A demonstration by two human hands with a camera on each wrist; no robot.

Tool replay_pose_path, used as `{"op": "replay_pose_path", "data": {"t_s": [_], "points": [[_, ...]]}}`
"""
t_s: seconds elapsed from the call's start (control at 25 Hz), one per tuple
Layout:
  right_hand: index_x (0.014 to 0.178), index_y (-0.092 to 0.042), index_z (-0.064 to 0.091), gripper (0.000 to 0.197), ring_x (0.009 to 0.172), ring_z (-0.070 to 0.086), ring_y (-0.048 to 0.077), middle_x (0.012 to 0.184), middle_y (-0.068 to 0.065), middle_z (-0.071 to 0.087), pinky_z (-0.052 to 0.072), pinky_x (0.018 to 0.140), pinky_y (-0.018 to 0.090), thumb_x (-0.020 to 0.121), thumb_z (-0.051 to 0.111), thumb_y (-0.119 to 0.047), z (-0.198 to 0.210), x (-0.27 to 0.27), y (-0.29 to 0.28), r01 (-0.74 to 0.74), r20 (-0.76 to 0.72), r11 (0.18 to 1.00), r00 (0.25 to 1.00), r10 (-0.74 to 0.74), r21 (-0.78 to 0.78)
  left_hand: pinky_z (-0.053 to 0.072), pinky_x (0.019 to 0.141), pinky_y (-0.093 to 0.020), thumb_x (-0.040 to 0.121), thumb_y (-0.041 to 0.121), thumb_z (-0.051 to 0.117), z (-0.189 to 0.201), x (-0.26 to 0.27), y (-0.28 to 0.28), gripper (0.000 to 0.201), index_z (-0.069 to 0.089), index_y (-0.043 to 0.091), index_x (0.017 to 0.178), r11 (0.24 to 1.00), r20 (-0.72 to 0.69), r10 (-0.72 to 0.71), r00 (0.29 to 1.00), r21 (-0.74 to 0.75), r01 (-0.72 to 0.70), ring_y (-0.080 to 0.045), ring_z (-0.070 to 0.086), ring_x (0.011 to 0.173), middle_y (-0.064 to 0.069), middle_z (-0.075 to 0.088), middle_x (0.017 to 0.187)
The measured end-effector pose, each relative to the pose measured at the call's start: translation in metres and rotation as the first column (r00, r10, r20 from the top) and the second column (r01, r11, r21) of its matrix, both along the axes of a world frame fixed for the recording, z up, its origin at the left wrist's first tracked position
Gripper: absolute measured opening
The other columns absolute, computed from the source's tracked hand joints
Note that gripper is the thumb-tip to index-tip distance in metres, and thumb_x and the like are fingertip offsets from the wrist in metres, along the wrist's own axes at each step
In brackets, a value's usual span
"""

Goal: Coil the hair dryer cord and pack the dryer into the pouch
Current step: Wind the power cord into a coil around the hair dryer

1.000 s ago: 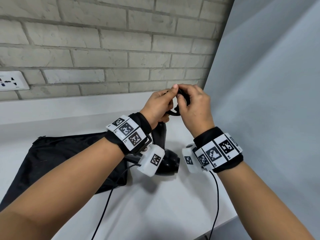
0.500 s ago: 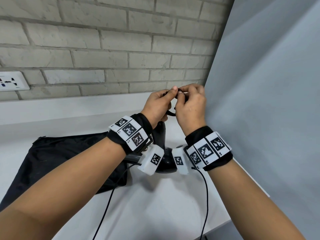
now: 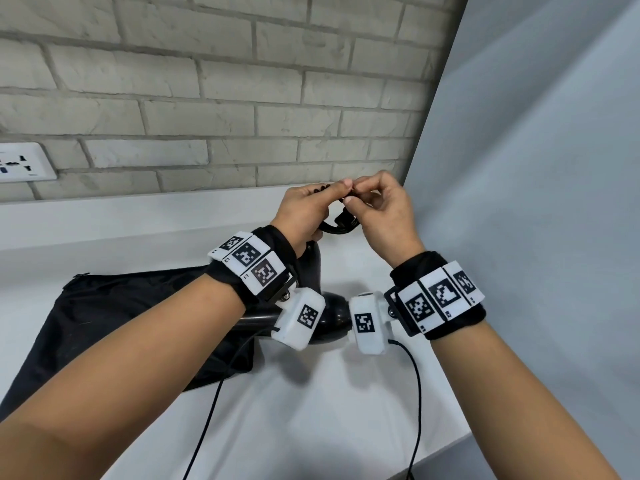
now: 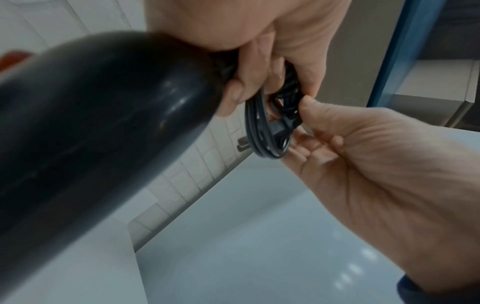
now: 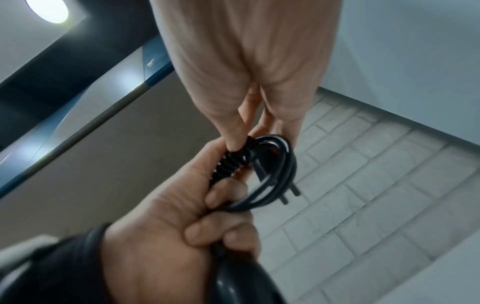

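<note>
Our fingers (image 5: 235,142) of the right hand (image 3: 388,216) pinch the top of the coiled cord (image 5: 270,172), thumb against forefinger, while the left hand (image 3: 304,213) has its fingers curled round the same bundle and round the end of the handle below it. We see no gap between fingers and cord on either side.

The hair dryer (image 3: 329,320) hangs under the left hand, its handle going up toward 12 o'clock into the palm, its dark body near the counter (image 3: 311,410) between our two wrists. The black pouch (image 3: 114,317) lies flat at 9 o'clock from the dryer, and the dryer's barrel seems to overlap its edge.

The plug (image 5: 285,191) sticks out of the coil toward 4 o'clock in the right wrist view, with its two pins free.

We judge the cord as springy: the loops are small and tight, so they will probably open again if we let go. The ribbed strain relief (image 5: 228,164) is stiffer and is a good place to hold. The body looks smooth and glossy, maybe slippery, and heavier than the cord, so for packing we should take it by the handle and keep the coil pressed against it.
</note>
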State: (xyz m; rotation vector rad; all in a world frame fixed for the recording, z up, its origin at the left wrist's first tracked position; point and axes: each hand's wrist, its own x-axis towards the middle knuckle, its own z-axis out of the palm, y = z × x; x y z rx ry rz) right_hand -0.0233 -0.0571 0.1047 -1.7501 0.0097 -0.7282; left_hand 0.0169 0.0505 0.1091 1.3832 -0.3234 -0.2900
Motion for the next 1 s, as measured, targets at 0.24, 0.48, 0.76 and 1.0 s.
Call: {"op": "replay_pose_path", "data": {"t_s": [0.24, 0.48, 0.76, 1.0], "points": [[0.109, -0.016, 0.053, 0.029, 0.082, 0.059, 0.016, 0.088, -0.003, 0.060, 0.055, 0.070, 0.030, 0.085, 0.054, 0.002, -0.006, -0.003, -0.009, -0.183, -0.147, 0.978, 0.975, 0.168, -0.099, 0.014, 0.034, -0.014, 0.086, 0.024, 0.062, 0.005, -0.002, 0.003, 0.016, 0.061, 0.020, 0.071, 0.998, -0.006, -0.037, 0.999, -0.049, 0.037, -0.003, 0.018, 0.028, 0.014, 0.027, 0.035], [0.103, -0.014, 0.064, 0.031, 0.077, 0.059, -0.005, 0.080, -0.019, 0.059, 0.049, 0.076, 0.010, 0.076, 0.062, 0.003, -0.009, -0.003, -0.002, 0.111, -0.027, 0.974, 0.993, -0.119, -0.197, 0.018, 0.034, -0.012, 0.086, 0.016, 0.060, -0.001, -0.007, -0.003, 0.008, 0.065, 0.020, 0.081, 0.996, 0.001, -0.016, 1.000, -0.087, 0.016, -0.004, 0.026, 0.031, 0.008, 0.035, 0.046], [0.130, -0.016, 0.038, 0.057, 0.112, 0.049, 0.017, 0.117, 0.003, 0.054, 0.042, 0.100, 0.036, 0.081, 0.063, -0.033, -0.047, -0.023, -0.011, 0.142, -0.226, 0.951, 0.952, -0.207, -0.273, 0.014, 0.035, -0.013, 0.089, 0.022, 0.058, 0.002, 0.013, 0.004, 0.021, 0.054, 0.020, 0.069, 0.947, -0.113, 0.108, 0.988, -0.290, -0.137, -0.005, 0.014, 0.028, 0.007, 0.025, 0.045], [0.133, -0.002, 0.029, 0.085, 0.123, 0.047, 0.029, 0.131, 0.014, 0.050, 0.040, 0.096, 0.030, 0.073, 0.068, -0.047, -0.110, -0.033, -0.021, 0.118, -0.652, 0.974, 0.726, -0.216, -0.192, 0.016, 0.035, -0.016, 0.090, 0.025, 0.055, 0.003, 0.038, 0.011, 0.017, 0.052, 0.020, 0.075, 0.835, -0.234, 0.212, 0.949, -0.462, -0.300, -0.007, 0.014, 0.027, 0.009, 0.031, 0.040]]}}
